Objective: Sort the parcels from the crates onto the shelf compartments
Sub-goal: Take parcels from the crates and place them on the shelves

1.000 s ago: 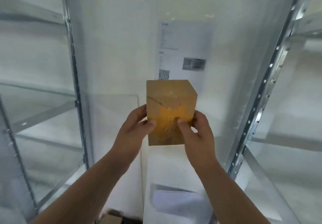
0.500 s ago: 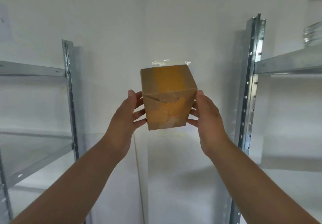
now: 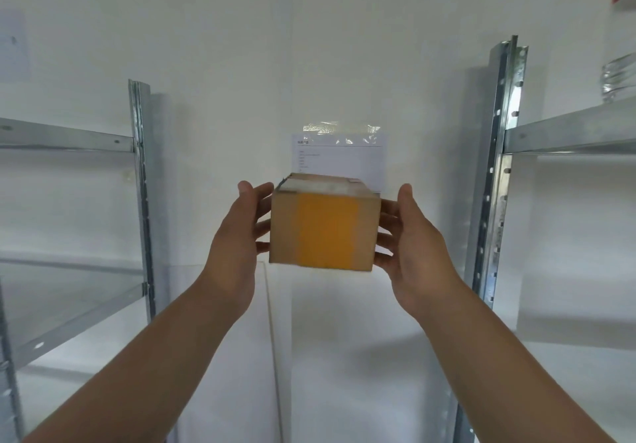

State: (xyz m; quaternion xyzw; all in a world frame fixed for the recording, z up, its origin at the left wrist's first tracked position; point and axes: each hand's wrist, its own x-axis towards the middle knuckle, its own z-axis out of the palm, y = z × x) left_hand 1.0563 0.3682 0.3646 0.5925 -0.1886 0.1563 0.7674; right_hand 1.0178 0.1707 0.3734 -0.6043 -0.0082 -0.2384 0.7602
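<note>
head | cardboard box (image 3: 321, 232) with an orange band, up in the air before the white wall, between left shelf (image 3: 69, 138) and right shelf (image 3: 568, 132) | left hand (image 3: 237, 236) and right hand (image 3: 409, 239) press its opposite sides, fingers fairly straight, thumbs raised | taped paper sheet (image 3: 344, 157) on the wall behind the box

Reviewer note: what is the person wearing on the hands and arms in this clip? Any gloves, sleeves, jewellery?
Nothing is visibly worn. The left hand and right hand are bare, with no gloves, rings or watch showing. The left forearm and right forearm are bare too, with no sleeve down to the picture's lower edge.
</note>
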